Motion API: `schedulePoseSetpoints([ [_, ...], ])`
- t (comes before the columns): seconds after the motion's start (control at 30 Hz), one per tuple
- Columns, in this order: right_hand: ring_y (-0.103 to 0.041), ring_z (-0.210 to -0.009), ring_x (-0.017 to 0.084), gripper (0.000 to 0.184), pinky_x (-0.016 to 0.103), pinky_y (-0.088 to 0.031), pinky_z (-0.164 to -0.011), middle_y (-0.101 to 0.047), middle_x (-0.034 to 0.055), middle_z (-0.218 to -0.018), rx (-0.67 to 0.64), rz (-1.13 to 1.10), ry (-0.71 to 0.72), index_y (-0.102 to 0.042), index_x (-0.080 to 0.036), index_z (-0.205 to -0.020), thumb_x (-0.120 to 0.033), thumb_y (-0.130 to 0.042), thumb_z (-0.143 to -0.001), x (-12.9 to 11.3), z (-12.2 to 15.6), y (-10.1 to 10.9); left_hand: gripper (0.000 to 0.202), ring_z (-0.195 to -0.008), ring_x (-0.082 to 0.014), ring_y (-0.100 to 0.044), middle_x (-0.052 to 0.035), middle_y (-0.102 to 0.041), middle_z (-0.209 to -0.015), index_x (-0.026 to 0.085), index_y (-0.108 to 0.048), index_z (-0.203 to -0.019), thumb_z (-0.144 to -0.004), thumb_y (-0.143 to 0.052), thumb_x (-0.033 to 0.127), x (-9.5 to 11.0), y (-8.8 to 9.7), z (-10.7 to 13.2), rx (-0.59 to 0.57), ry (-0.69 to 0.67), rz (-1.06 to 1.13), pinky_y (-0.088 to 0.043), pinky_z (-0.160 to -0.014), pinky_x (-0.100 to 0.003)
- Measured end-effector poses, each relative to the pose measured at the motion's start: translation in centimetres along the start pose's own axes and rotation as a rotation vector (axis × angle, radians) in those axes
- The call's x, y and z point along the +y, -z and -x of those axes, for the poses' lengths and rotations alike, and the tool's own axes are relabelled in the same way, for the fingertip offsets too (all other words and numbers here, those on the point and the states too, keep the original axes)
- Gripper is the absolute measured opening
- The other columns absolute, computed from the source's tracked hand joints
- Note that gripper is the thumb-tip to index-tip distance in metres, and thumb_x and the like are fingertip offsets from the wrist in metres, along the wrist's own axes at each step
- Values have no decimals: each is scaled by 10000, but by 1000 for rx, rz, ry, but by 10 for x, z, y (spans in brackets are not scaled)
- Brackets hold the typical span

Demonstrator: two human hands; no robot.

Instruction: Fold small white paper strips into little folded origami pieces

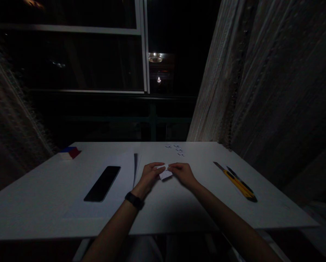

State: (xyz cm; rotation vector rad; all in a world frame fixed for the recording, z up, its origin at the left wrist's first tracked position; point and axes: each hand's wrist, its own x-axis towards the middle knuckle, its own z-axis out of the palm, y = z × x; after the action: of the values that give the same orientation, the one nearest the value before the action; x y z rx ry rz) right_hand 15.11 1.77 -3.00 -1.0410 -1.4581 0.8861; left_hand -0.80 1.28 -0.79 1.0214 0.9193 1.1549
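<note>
A small folded piece of white paper (166, 175) is held between my two hands, just above the middle of the table. My left hand (152, 173), with a dark watch (134, 200) on its wrist, pinches the paper's left side between thumb and fingers. From the other side, my right hand (183, 172) grips its upper right edge with the fingertips. Parts of the paper are hidden behind the fingers. Beyond the hands, several small folded paper pieces (178, 150) lie on the tabletop.
On the white table (179, 211), a dark phone (103, 183) rests on white paper sheets (124, 160) at left. A colored cube (69, 153) sits at the far left. A yellow utility knife (237, 183) and a dark pen (239, 178) lie at right. Curtains (214, 72) hang beside the window.
</note>
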Motion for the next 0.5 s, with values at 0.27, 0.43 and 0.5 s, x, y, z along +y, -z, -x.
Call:
schedulePoseSetpoints([
  [0.27, -617, -671, 183, 159, 322, -468, -674, -687, 36, -683, -34, -64, -45, -696, -173, -667, -293, -710, -564, -2, -1, 3, 373, -656, -181, -625, -118, -678, -765, 89, -658, -857, -526, -767, 221, -3, 4, -2, -88, 35, 30, -478, -592, -264],
  [0.43, -592, -606, 155, 144, 285, -447, -624, -669, 16, -632, -21, -88, -82, -690, -161, -658, -280, -707, -578, 4, -1, 3, 330, -660, -175, -624, -112, -689, -770, 84, -673, -851, -552, -752, 198, -3, 3, -1, -116, 7, -18, -465, -620, -255],
  [0.5, -578, -580, 142, 128, 271, -436, -601, -657, 5, -603, -3, -93, -93, -687, -161, -653, -277, -693, -600, 5, 1, 1, 311, -676, -174, -624, -116, -691, -787, 76, -676, -847, -565, -743, 190, -3, 2, -1, -122, -8, -29, -460, -637, -248],
])
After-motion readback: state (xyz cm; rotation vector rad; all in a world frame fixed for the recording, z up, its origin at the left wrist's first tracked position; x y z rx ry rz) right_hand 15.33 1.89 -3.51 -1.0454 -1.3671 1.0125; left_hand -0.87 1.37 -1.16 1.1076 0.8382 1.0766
